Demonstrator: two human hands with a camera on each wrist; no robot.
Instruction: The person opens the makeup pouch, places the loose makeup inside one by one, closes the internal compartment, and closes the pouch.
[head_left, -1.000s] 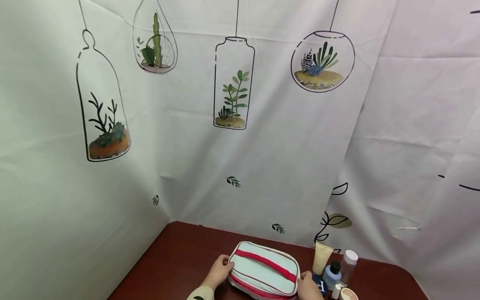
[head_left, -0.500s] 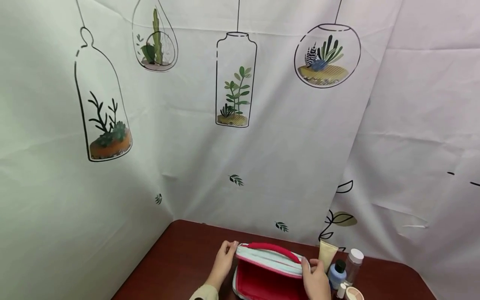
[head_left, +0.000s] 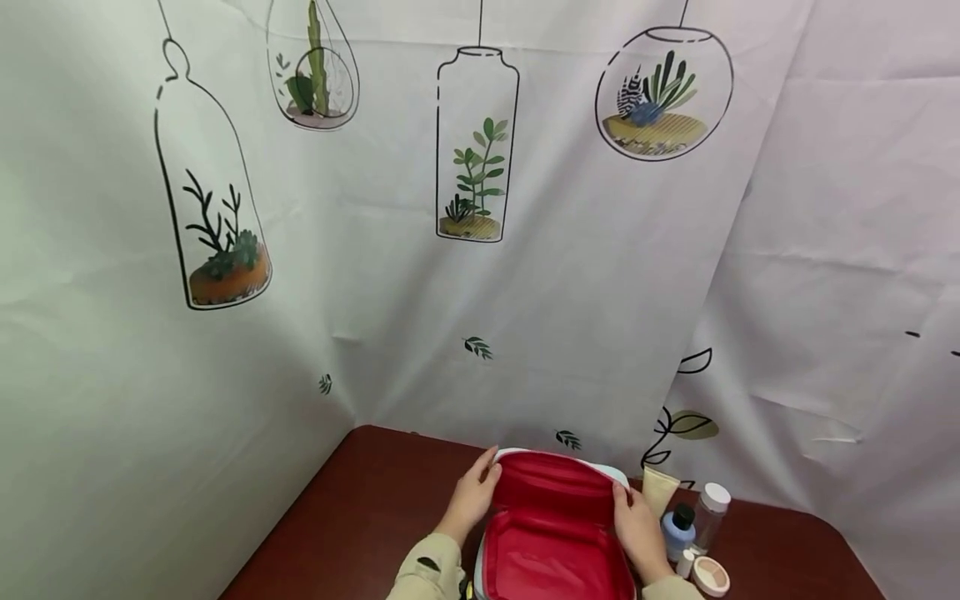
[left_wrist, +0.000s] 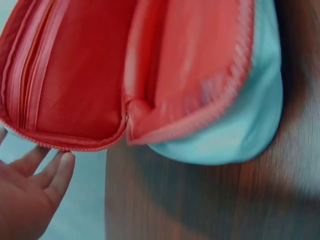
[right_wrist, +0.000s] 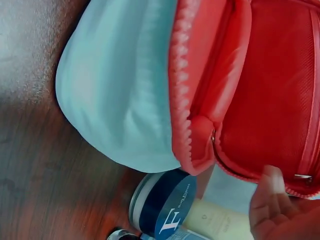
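Observation:
A cosmetic bag [head_left: 555, 562] with pale blue outside and red lining lies unzipped on the table, its lid [head_left: 551, 487] raised at the back. At the lid's left edge, my left hand [head_left: 472, 496] pinches the rim; in the left wrist view the hand [left_wrist: 35, 187] has its fingertips at the zipper. My right hand [head_left: 637, 529] grips the lid's right edge. The right wrist view has this hand [right_wrist: 280, 210] with a finger over the red rim, near a zip pull. Several lining folds and a zipped inner pocket [left_wrist: 37, 70] show in the lid.
Right of the bag stand a cream tube [head_left: 658, 492], a blue bottle with black cap [head_left: 678, 533], a clear bottle with white cap [head_left: 708, 517], a small white-capped bottle [head_left: 686, 563] and a round compact [head_left: 710, 576]. A dark-lidded jar [right_wrist: 165, 202] sits close against the bag.
Both hands have lifted the lid up and back, from closed flat to upright, so the red inside now shows. The bottles have stayed in place beside the bag.

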